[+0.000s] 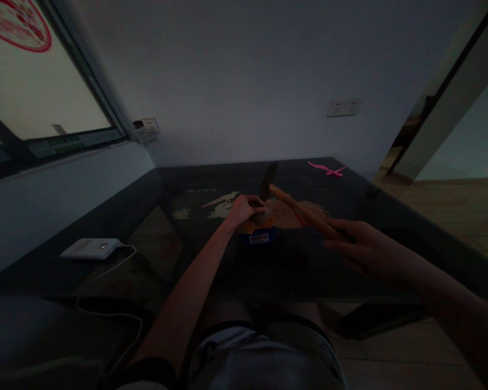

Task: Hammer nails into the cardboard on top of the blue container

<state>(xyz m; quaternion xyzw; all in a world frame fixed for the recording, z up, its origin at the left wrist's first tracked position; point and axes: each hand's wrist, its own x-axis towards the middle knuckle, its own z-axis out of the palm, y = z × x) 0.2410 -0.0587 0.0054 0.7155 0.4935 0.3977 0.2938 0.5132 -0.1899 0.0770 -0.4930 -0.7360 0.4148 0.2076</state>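
Observation:
My right hand (355,244) is wrapped round the wooden handle of a hammer (296,207). The hammer's dark head is raised just past my left hand (246,210). The fingers of that left hand are pinched together over an orange-brown piece (257,222); whatever small thing they hold is too dim to make out. Beneath the piece is a blue box (261,237) with a pale label, standing on the dark glossy table (211,265). The hammer head appears apart from the piece.
On the table's left lies a white power bank (92,248) with a white cable (117,265) trailing over the front edge. A pink strip-like item (327,169) lies at the back right. Wall sockets (344,107) and a window (44,81) border the table.

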